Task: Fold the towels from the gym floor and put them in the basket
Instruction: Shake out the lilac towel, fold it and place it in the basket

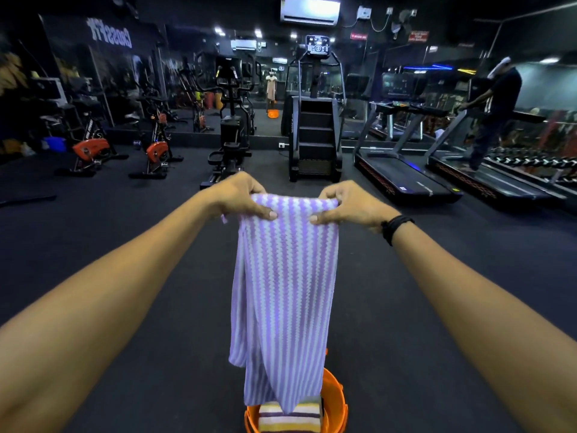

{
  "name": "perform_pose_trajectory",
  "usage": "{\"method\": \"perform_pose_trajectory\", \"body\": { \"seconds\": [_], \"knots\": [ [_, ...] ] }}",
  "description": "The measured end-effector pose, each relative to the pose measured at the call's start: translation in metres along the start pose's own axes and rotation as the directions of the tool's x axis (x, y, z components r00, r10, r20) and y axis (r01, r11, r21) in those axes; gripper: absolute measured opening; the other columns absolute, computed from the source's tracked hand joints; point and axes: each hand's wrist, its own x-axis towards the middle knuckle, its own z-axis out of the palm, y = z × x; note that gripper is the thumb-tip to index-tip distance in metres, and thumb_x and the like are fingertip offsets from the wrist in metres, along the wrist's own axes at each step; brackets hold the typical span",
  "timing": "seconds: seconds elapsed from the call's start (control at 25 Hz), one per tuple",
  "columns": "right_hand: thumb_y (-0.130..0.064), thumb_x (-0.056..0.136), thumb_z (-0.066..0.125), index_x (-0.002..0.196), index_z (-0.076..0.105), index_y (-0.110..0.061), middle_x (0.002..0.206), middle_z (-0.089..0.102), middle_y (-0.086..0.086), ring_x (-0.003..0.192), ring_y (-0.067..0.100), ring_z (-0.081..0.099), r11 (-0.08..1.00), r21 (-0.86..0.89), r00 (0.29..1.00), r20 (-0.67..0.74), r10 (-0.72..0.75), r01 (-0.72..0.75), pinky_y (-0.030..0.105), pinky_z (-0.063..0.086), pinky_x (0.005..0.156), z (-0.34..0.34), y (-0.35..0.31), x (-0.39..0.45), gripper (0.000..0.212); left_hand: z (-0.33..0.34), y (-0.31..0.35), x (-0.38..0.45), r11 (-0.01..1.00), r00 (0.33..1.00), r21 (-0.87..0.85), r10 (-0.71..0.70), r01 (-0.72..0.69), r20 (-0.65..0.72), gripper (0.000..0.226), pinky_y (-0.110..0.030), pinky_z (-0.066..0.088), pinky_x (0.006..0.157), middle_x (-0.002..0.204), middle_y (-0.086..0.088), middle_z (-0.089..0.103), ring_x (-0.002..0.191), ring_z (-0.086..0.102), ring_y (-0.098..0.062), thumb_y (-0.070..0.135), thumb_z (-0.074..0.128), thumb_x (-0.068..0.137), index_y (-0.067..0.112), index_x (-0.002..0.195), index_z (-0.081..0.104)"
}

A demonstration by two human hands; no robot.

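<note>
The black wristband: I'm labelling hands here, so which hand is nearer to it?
Right. The black wristband sits on the wrist just behind the right hand; the left hand grips the purple-and-white striped towel's opposite top corner.

Stair climber (313, 132), treadmills (402, 170), exercise bikes (156, 148), wall mirror (187, 73), air conditioner (309, 10)

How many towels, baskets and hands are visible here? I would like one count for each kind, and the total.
Towels: 2, the purple striped towel held up and the folded striped towel in the basket
Baskets: 1, the orange basket
Hands: 2, left hand and right hand
Total: 5
</note>
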Motion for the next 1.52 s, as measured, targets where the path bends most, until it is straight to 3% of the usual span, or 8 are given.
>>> {"method": "perform_pose_trajectory", "body": {
  "seconds": [0.2,0.52,0.76,0.96,1.12,1.32,1.4,1.52],
  "knots": [
    [-0.028,0.069,0.085,0.132,0.051,-0.022,0.127,0.064,-0.003,0.116,0.014,0.061,0.963,0.259,0.995,0.086,0.057,-0.078,0.042,0.046,0.104,-0.003,0.003,0.006,0.071,0.004,-0.019,-0.014,0.823,0.994,-0.558,0.109,-0.107,-0.029,0.117,-0.019,0.055,0.080,0.121,0.014,0.060,0.097,0.064,0.005,0.066,0.087,0.033,0.028,0.133,0.039],
    [-0.015,0.086,0.069,0.122,0.061,-0.010,0.120,0.067,0.013,0.106,0.026,0.067,0.763,0.625,0.974,-0.019,0.226,-0.165,0.041,0.056,0.087,0.022,0.004,0.005,0.037,0.057,-0.024,-0.024,0.695,0.997,-0.716,-0.005,0.059,0.077,0.067,-0.033,0.054,0.089,0.115,-0.002,0.070,0.108,0.066,-0.019,0.038,0.088,0.062,0.017,0.120,0.062],
    [0.011,0.083,0.061,0.131,0.051,-0.013,0.128,0.063,0.009,0.118,0.024,0.060,0.860,0.404,0.915,0.371,0.157,-0.311,0.041,0.052,0.096,0.015,0.010,-0.015,0.055,0.054,-0.024,-0.032,0.590,0.985,-0.790,-0.067,0.168,0.160,0.036,-0.040,0.056,0.087,0.119,-0.015,0.067,0.106,0.066,-0.028,0.004,0.070,0.083,0.010,0.118,0.062],
    [0.016,0.078,0.066,0.114,0.060,-0.014,0.112,0.068,0.010,0.100,0.015,0.068,0.913,0.408,0.998,-0.060,0.022,0.004,0.036,0.055,0.085,0.016,0.006,-0.015,0.047,0.043,-0.011,-0.025,0.602,0.997,-0.796,-0.008,-0.059,-0.079,0.055,-0.036,0.058,0.077,0.104,-0.010,0.072,0.101,0.067,-0.029,-0.008,0.070,0.065,0.005,0.118,0.059],
    [-0.001,0.072,0.069,0.083,0.063,0.008,0.082,0.071,0.009,0.071,-0.015,0.053,0.889,-0.011,0.785,-0.465,-0.409,0.457,0.010,0.042,0.064,0.014,-0.016,-0.011,0.015,0.020,0.018,-0.027,0.547,0.950,-0.793,0.019,-0.269,-0.310,0.029,-0.025,0.056,0.060,0.076,0.005,0.074,0.076,0.068,-0.013,0.010,0.057,0.072,0.018,0.099,0.060],
    [-0.032,0.102,0.036,0.100,0.048,-0.003,0.098,0.058,0.018,0.100,0.018,0.053,0.435,-0.759,0.239,-0.363,-0.901,0.485,0.010,0.038,0.092,0.021,-0.013,-0.013,0.031,0.013,0.051,-0.046,0.748,0.565,-0.089,0.411,-0.657,-0.715,0.018,-0.004,0.042,0.064,0.069,0.022,0.059,0.074,0.056,0.019,0.007,0.056,0.075,0.022,0.077,0.044],
    [-0.039,0.102,0.033,0.112,0.042,0.001,0.113,0.048,0.021,0.134,0.000,0.033,0.453,-0.755,0.281,-0.358,-0.890,0.473,0.002,0.014,0.107,0.017,-0.012,-0.014,0.042,0.028,0.038,-0.047,0.715,0.397,0.252,0.605,-0.652,-0.691,0.017,-0.017,0.043,0.067,0.075,0.005,0.044,0.076,0.056,-0.003,0.015,0.053,0.090,0.019,0.077,0.042],
    [-0.038,0.097,0.039,0.115,0.042,0.000,0.104,0.061,0.036,0.120,0.008,0.044,0.537,-0.697,0.398,-0.373,-0.838,0.476,0.001,0.023,0.104,0.018,-0.005,-0.016,0.043,0.029,0.008,-0.050,0.796,0.601,0.364,0.604,-0.483,-0.523,0.017,-0.027,0.041,0.079,0.085,0.012,0.055,0.078,0.052,-0.009,0.037,0.061,0.083,0.022,0.089,0.055]
  ]
}}
